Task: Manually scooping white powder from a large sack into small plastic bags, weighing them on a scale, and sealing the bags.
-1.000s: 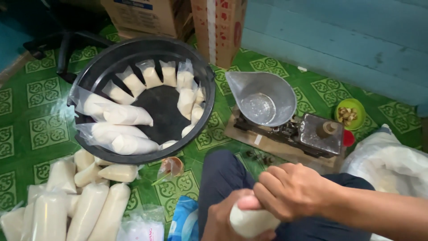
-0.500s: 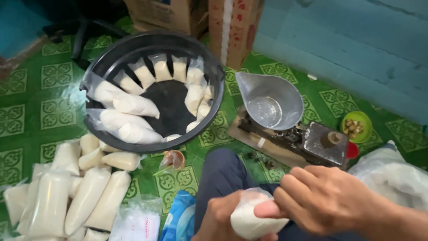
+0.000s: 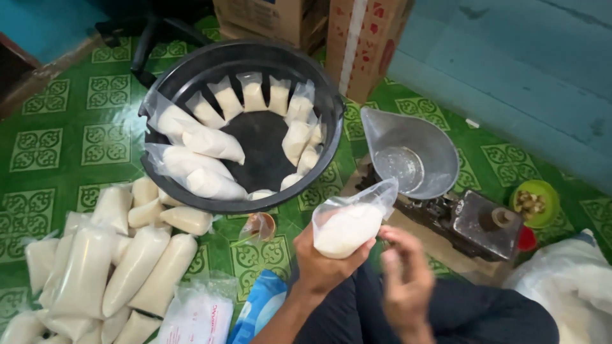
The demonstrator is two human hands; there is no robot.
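Observation:
My left hand (image 3: 324,264) holds up a small clear plastic bag filled with white grain (image 3: 349,225), its open top loose and pointing up to the right. My right hand (image 3: 405,280) hovers just right of the bag, fingers apart and blurred, holding nothing. Both hands are above my lap in dark trousers. A black round basin (image 3: 236,205) sits ahead on the floor, with several filled bags leaning around its inner wall.
A pile of filled bags (image 3: 121,261) lies on the green patterned floor at left. A weighing scale with a metal scoop pan (image 3: 408,156) stands at right, a green bowl (image 3: 535,204) beyond it. Cardboard boxes (image 3: 357,38) stand behind. A large white sack (image 3: 567,286) lies at far right.
My left hand has lifted the bag up from my lap. My right hand has let go of the bag and drawn back to the right.

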